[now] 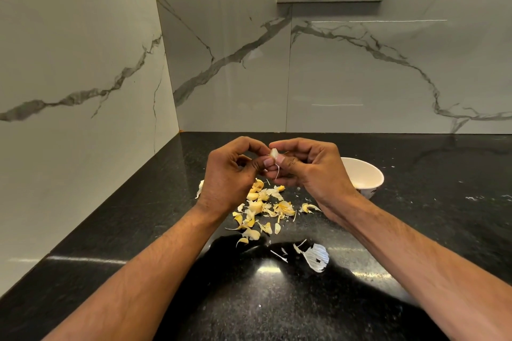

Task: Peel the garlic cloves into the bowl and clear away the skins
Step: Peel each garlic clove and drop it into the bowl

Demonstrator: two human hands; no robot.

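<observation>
We are pinching the small, light, slippery white garlic clove by its ends, left hand and right hand both closing their grip on it, thin papery skin strip hanging fragile.

A pale garlic clove is held above the desk, a thin skin strand hanging. Yellowish skins lie scattered mid-desk; the white bowl stands right, contents hidden.

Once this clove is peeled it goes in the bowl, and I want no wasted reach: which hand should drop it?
Probably the right hand: the bowl sits just beyond it, and it already pinches the clove. The left hand is farther away.
</observation>
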